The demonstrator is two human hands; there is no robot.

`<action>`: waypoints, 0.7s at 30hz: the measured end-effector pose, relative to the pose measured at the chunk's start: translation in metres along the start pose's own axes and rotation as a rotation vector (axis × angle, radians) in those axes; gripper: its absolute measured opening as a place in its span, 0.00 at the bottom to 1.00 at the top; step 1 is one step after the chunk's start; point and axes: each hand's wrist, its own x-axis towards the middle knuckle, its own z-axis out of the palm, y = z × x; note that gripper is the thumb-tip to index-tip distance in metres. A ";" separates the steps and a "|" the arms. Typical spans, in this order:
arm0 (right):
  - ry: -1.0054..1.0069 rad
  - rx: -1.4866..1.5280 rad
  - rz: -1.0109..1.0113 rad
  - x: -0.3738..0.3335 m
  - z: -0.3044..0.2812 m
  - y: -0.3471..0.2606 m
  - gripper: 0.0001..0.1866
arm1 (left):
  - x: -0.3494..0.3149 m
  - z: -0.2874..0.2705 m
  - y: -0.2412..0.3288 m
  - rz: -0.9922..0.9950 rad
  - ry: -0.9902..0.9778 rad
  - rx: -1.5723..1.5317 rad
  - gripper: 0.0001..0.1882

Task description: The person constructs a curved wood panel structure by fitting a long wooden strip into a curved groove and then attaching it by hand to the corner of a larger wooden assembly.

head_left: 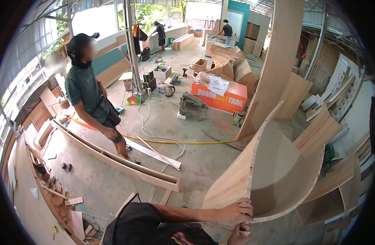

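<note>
A large curved wooden panel (230, 179), with pale wood grain outside and a grey-beige inner face, stands at the lower right. My left arm reaches across to it, and my left hand (235, 210) is closed over its near edge, fingers curled on the rim. Just below, my right hand (239, 234) is closed close to the same edge. A small pale bit shows at its fingertips, but what it holds is too hidden to name. Part of the right hand is cut off by the lower border of the picture.
A co-worker (87, 85) stands at left behind a long narrow wooden box frame (118, 158). A tall wooden board (273, 69) rises beyond the panel. Cables, a yellow hose (183, 142), a machine (193, 107) and an orange box (232, 102) lie farther off. Offcuts (75, 201) litter the lower left.
</note>
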 end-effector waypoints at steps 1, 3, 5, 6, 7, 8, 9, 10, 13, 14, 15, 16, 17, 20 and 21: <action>-0.023 0.002 0.009 0.002 -0.003 0.005 0.08 | 0.002 -0.001 0.003 -0.005 -0.010 0.006 0.17; -0.046 0.016 0.022 0.004 -0.008 0.014 0.07 | 0.005 -0.004 0.008 -0.021 -0.058 0.048 0.18; -0.047 0.042 0.030 0.006 -0.010 0.012 0.07 | 0.010 -0.010 0.012 -0.039 -0.095 0.040 0.18; -0.039 0.079 0.005 0.007 -0.010 0.011 0.07 | 0.013 -0.013 0.013 -0.050 -0.107 0.011 0.17; -0.034 0.115 -0.018 0.006 -0.009 0.010 0.07 | 0.013 -0.013 0.014 -0.064 -0.120 -0.018 0.17; -0.030 0.152 -0.042 0.005 -0.008 0.011 0.07 | 0.011 -0.011 0.011 -0.071 -0.110 -0.028 0.16; -0.025 0.165 -0.063 0.004 -0.007 0.014 0.08 | 0.009 -0.006 0.006 -0.079 -0.101 -0.039 0.16; -0.021 0.176 -0.083 0.005 -0.007 0.021 0.10 | 0.007 -0.002 0.003 -0.088 -0.092 -0.053 0.15; -0.017 0.246 -0.102 0.004 0.004 0.065 0.08 | 0.007 0.000 0.000 -0.084 -0.097 -0.069 0.14; -0.018 0.278 -0.101 0.003 0.006 0.073 0.08 | 0.007 -0.002 -0.001 -0.091 -0.120 -0.072 0.15; -0.025 0.265 -0.114 0.002 0.005 0.080 0.08 | 0.008 -0.004 -0.002 -0.096 -0.144 -0.075 0.15; -0.032 0.253 -0.128 0.004 0.004 0.076 0.08 | 0.009 -0.005 -0.004 -0.102 -0.166 -0.077 0.16; -0.039 0.241 -0.143 0.005 0.004 0.072 0.08 | 0.008 -0.005 -0.005 -0.095 -0.128 -0.081 0.16; -0.026 0.267 -0.153 0.006 0.002 0.063 0.10 | 0.007 -0.004 -0.009 -0.069 -0.081 -0.086 0.17; -0.052 0.252 -0.129 0.008 0.000 0.060 0.08 | 0.006 -0.004 -0.012 -0.058 -0.111 -0.083 0.18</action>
